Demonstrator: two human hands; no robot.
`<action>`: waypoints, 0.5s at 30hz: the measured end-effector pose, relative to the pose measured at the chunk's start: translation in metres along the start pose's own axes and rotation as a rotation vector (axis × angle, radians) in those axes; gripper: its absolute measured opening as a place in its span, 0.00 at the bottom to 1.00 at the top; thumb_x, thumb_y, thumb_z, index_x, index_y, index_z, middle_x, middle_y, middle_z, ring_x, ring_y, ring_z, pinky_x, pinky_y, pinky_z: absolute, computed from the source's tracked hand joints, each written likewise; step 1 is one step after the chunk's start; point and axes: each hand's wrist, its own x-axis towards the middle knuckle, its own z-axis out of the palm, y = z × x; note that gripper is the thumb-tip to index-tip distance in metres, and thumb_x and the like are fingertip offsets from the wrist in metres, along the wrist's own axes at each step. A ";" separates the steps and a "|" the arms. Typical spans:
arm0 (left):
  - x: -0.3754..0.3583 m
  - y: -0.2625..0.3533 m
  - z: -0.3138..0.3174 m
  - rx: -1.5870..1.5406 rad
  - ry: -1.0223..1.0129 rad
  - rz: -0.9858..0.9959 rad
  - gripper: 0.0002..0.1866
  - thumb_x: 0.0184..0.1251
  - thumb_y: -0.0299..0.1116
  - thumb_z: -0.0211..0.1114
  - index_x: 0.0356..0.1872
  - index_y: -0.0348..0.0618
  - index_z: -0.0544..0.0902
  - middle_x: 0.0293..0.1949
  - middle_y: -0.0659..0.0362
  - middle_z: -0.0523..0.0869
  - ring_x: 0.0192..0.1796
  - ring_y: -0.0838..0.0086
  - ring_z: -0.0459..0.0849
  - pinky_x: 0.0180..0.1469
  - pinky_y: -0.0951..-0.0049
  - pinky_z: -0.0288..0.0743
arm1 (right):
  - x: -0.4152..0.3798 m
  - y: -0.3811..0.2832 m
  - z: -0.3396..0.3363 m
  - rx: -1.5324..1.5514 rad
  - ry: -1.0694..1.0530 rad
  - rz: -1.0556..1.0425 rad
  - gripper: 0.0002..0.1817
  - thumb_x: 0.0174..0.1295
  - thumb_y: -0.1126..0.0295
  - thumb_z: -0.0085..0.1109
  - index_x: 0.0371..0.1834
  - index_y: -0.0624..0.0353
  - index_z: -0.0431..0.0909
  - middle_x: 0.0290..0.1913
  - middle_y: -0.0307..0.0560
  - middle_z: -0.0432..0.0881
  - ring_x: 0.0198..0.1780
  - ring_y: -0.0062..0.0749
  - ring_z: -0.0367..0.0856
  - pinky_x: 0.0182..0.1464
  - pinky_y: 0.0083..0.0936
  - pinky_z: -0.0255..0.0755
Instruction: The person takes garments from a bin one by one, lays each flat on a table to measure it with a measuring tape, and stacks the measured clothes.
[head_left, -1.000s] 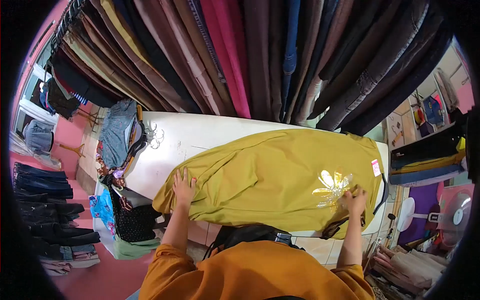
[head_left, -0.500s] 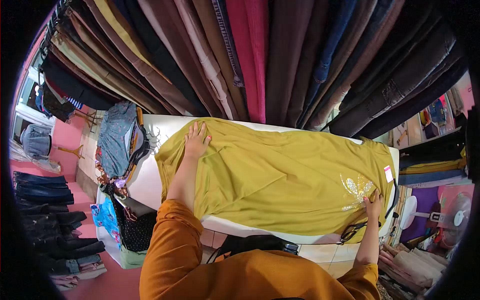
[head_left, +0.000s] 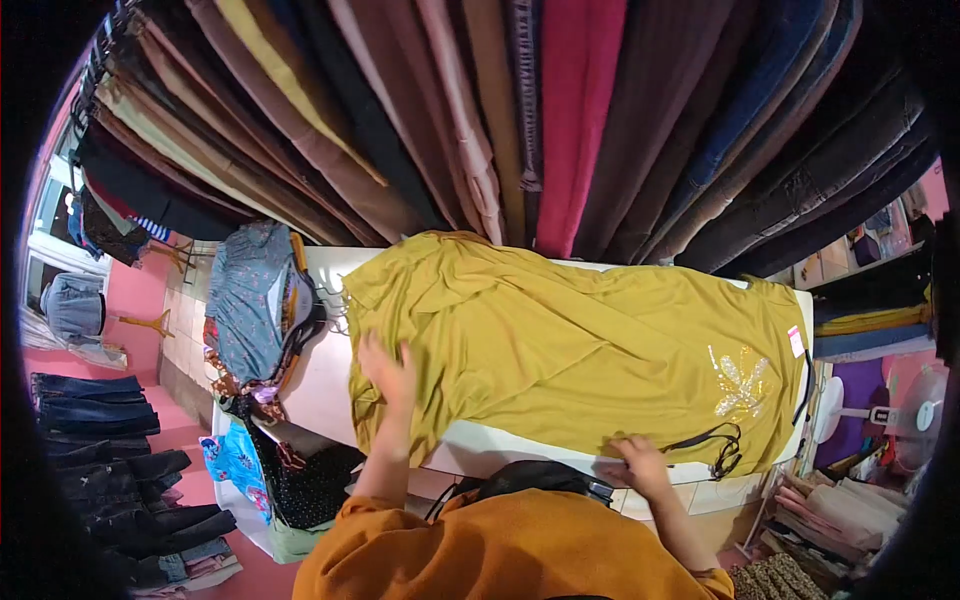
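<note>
Plainly, the mustard garment (head_left: pixel 560 340) lies spread across the white worktop (head_left: pixel 465 446), rumpled at its left end and flatter at its right. Its loose folds suggest a light, soft cloth that would slide and crease easily; the sequined flower (head_left: pixel 740 383) looks like the delicate part, so a hold seems better taken along the plain edges, clear of it and of the tag (head_left: pixel 796 341). The left hand (head_left: pixel 388 375), blurred, is over the rumpled end with fingers spread and nothing visibly gripped. The right hand (head_left: pixel 640 465) is at the near edge, fingers bent; whether it pinches cloth cannot be told. A dark strap (head_left: pixel 705 438) lies near it. Hanging trousers (head_left: pixel 580 120) line the far side, a blue floral garment (head_left: pixel 250 300) lies at the worktop's left end, and a fan (head_left: pixel 922 405) stands to the right.
</note>
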 end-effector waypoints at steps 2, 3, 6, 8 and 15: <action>-0.026 -0.037 -0.008 0.129 -0.013 -0.140 0.22 0.58 0.33 0.64 0.53 0.36 0.73 0.59 0.44 0.70 0.64 0.51 0.63 0.64 0.52 0.56 | 0.004 -0.002 0.022 -0.059 0.036 -0.038 0.14 0.46 0.65 0.67 0.36 0.56 0.78 0.35 0.49 0.78 0.43 0.47 0.75 0.44 0.39 0.72; -0.030 -0.051 -0.011 0.250 -0.033 -0.278 0.21 0.58 0.33 0.64 0.52 0.38 0.73 0.59 0.46 0.70 0.64 0.52 0.63 0.63 0.52 0.57 | 0.007 -0.002 0.032 -0.119 0.075 -0.067 0.10 0.47 0.66 0.64 0.32 0.55 0.78 0.34 0.47 0.77 0.43 0.46 0.75 0.43 0.38 0.72; -0.016 -0.065 -0.025 0.226 -0.234 -0.154 0.17 0.58 0.34 0.65 0.46 0.38 0.75 0.54 0.47 0.73 0.57 0.50 0.70 0.55 0.54 0.64 | 0.014 0.004 0.032 -0.204 0.003 -0.031 0.06 0.49 0.68 0.59 0.30 0.54 0.77 0.33 0.46 0.77 0.42 0.45 0.75 0.42 0.37 0.73; -0.001 -0.086 -0.022 0.153 -0.295 -0.138 0.14 0.58 0.32 0.64 0.43 0.38 0.76 0.49 0.47 0.77 0.52 0.52 0.73 0.51 0.56 0.66 | 0.006 0.013 0.031 -0.218 -0.081 -0.050 0.05 0.52 0.69 0.55 0.31 0.55 0.77 0.32 0.46 0.79 0.40 0.46 0.77 0.41 0.37 0.74; 0.042 -0.173 -0.021 -0.312 -0.149 -0.272 0.07 0.59 0.29 0.64 0.30 0.34 0.79 0.28 0.48 0.82 0.31 0.57 0.80 0.38 0.65 0.73 | -0.046 0.007 0.040 -0.240 -0.561 0.062 0.10 0.56 0.64 0.54 0.36 0.48 0.83 0.39 0.43 0.84 0.44 0.43 0.82 0.45 0.38 0.76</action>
